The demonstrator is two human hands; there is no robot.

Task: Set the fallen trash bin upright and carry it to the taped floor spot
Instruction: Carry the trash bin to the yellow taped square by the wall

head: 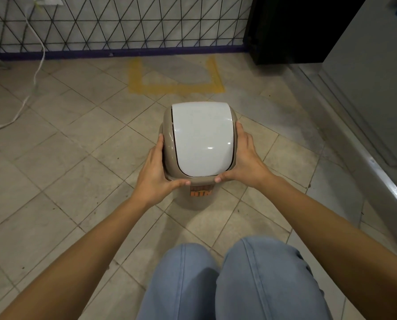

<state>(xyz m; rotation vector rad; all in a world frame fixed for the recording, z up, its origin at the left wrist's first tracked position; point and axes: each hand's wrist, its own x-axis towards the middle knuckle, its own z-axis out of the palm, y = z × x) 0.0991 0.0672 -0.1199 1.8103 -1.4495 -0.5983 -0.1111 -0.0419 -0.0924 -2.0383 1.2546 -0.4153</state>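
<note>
The beige trash bin [169, 139] with a white swing lid stands upright on the tiled floor in the middle of the view, an orange label on its near side. My left hand [155, 172] grips its left rim and my right hand [243, 158] grips its right rim, thumbs along the near edge. The yellow taped floor spot [176, 87] is a U-shaped outline a short way beyond the bin, next to the wall. The bin sits outside the tape.
A wall with a black triangle grid and a purple skirting [123, 51] runs behind the tape. A white cable [31, 93] trails over the floor at left. A dark cabinet [292, 31] and a grey metal unit [366, 88] stand at right. My knees [227, 273] are below.
</note>
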